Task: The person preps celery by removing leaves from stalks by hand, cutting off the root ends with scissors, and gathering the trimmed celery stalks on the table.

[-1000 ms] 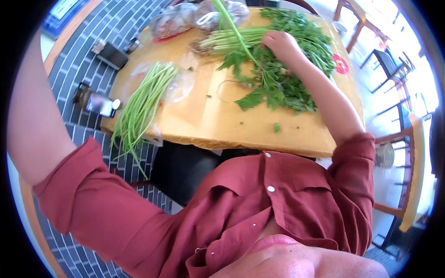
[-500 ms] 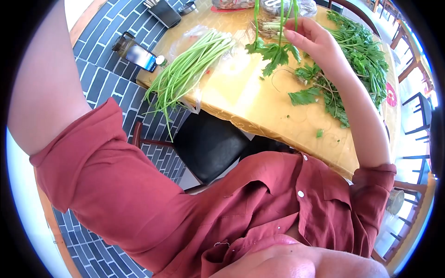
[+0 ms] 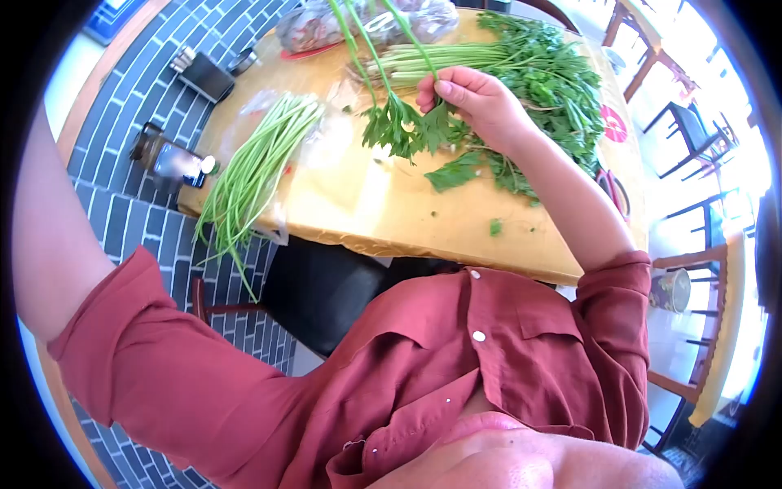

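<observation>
My right hand (image 3: 472, 102) is closed, pinching the leafy part of a celery stalk (image 3: 415, 45) between thumb and fingers. The thin green stalks hang leaf-down and run out past the top edge of the view. Their leaves (image 3: 399, 126) dangle beside my fingers above the table. Behind and right of this hand lies a large heap of leafy celery (image 3: 554, 85). Bare leafless stalks (image 3: 261, 159) lie in a pile on a clear plastic bag at the table's left side, their ends overhanging the edge. My left arm (image 3: 61, 236) rises at the left; its hand is out of view.
The table (image 3: 366, 212) has a yellow cloth with scattered leaf bits. Filled plastic bags (image 3: 326, 24) stand at the back. A phone (image 3: 175, 159), a dark chopstick holder (image 3: 204, 77) and red-handled scissors (image 3: 612, 191) lie around. A black chair (image 3: 318, 289) is tucked in front.
My right hand has gone from loosely beside the hanging stalks to gripping them at the leaves. The whole view has shifted, so the table appears further left.
</observation>
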